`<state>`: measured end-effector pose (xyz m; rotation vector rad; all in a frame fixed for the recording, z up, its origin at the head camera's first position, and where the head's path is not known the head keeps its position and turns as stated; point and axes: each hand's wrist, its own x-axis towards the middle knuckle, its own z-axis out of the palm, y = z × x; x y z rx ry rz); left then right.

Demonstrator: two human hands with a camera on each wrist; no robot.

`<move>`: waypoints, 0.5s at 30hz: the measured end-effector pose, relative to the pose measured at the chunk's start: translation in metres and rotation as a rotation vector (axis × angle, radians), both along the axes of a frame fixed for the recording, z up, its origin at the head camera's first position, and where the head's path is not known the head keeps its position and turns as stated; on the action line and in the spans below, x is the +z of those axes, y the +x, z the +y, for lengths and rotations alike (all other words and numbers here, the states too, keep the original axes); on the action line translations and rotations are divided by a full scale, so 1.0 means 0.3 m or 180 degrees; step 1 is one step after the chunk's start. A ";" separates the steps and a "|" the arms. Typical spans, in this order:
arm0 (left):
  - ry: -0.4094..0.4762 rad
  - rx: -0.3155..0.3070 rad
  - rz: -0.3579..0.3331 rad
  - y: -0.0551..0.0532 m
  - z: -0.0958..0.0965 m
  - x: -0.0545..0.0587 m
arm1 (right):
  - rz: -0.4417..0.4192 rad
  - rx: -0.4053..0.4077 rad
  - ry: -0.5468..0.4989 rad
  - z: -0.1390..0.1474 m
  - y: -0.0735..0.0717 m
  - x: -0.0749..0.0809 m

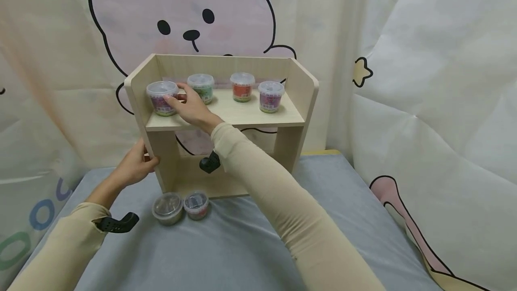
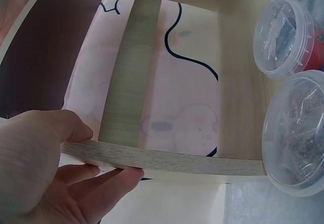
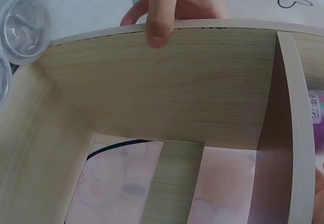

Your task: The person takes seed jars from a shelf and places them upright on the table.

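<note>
A small wooden two-tier shelf (image 1: 232, 113) stands on the table. My right hand (image 1: 194, 108) holds a lidded plastic tub with a purple label (image 1: 160, 102) at the left end of the upper board, thumb and fingers at its side. Along that board stand a green-labelled tub (image 1: 203, 91), a red-labelled tub (image 1: 242, 90) and another purple-labelled tub (image 1: 269, 100). With my left hand (image 1: 135, 165) I grip the shelf's left side panel (image 2: 167, 158), thumb on one face and fingers on the other. In the right wrist view, only a sliver of the right hand shows.
Two more lidded tubs, a wider one (image 1: 167, 209) and a smaller one (image 1: 196, 205), stand before the shelf's front left corner. Grey-blue cloth (image 1: 226, 250) covers the table. A printed curtain (image 1: 323, 35) hangs behind the shelf.
</note>
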<state>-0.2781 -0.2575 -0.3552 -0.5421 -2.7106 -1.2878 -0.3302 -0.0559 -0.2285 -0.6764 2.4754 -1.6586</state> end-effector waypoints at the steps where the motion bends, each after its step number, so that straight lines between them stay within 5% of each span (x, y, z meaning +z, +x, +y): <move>1: -0.0001 -0.0007 0.0008 -0.001 0.000 0.001 | -0.0017 -0.0006 -0.0025 0.001 0.000 0.001; 15: -0.0013 -0.0056 0.0068 0.006 -0.003 0.005 | 0.0042 0.0121 0.0206 0.010 -0.004 0.004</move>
